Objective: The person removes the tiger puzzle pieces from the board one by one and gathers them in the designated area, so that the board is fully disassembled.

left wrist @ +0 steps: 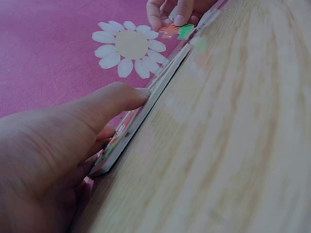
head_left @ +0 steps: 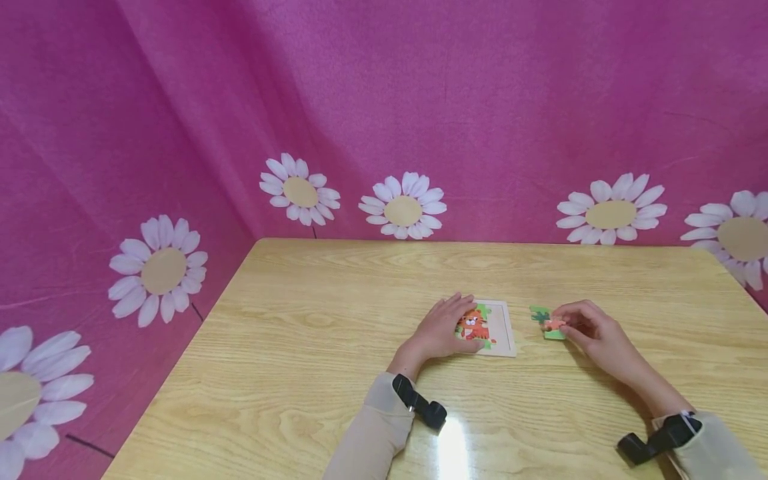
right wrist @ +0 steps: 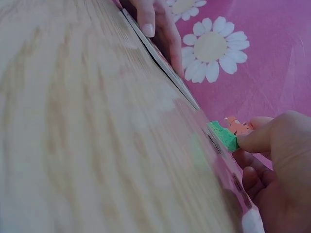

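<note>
A jigsaw board point(head_left: 503, 327) with a pale frame lies flat on the table, its left part filled with an orange tiger on green. My left hand point(head_left: 445, 327) grips the board from the left; the thumb point(left wrist: 127, 95) lies along the near edge and the fingers reach over the left side. To the right of the board, my right hand point(head_left: 600, 335) pinches an orange and green jigsaw piece point(right wrist: 224, 137) between thumb and fingers, close over the tabletop. Just beyond that piece is another green jigsaw piece point(head_left: 539, 312) with a dark green shape on it.
The wood-grain table point(head_left: 288, 347) ends at the back and left against a pink curtain point(head_left: 480, 100) printed with white daisies. Black camera straps sit on both wrists. A bright light reflection shows on the tabletop between the forearms.
</note>
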A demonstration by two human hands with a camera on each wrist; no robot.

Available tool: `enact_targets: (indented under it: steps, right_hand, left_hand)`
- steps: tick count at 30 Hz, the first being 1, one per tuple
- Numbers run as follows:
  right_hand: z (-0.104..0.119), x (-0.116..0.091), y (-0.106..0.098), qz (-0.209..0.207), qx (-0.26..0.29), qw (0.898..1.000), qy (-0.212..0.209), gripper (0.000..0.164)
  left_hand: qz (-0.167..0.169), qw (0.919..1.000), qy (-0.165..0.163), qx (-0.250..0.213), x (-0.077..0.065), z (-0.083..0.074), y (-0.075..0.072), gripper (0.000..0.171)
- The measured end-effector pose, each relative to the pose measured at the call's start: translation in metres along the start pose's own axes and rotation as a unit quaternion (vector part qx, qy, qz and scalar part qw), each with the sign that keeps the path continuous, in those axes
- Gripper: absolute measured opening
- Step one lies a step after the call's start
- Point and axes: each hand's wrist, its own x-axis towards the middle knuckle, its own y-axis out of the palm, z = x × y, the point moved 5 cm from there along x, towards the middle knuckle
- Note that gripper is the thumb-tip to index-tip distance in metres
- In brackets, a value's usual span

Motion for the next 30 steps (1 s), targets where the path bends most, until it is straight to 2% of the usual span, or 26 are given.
enact_targets:
  steps: [13, 30]
  right_hand:
    - [-0.010, -0.003, -0.016, -0.013, -0.005, 1.000, -0.003, 0.025]
    - [-0.027, -0.012, -0.033, -0.018, -0.042, 0.998, 0.052, 0.024]
  left_hand:
    - [-0.003, 1.0000, 0.001, 0.008, 0.002, 0.001, 0.000, 0.078]
    - [-0.001, 1.0000, -0.003, 0.003, 0.000, 0.001, 0.000, 0.077]
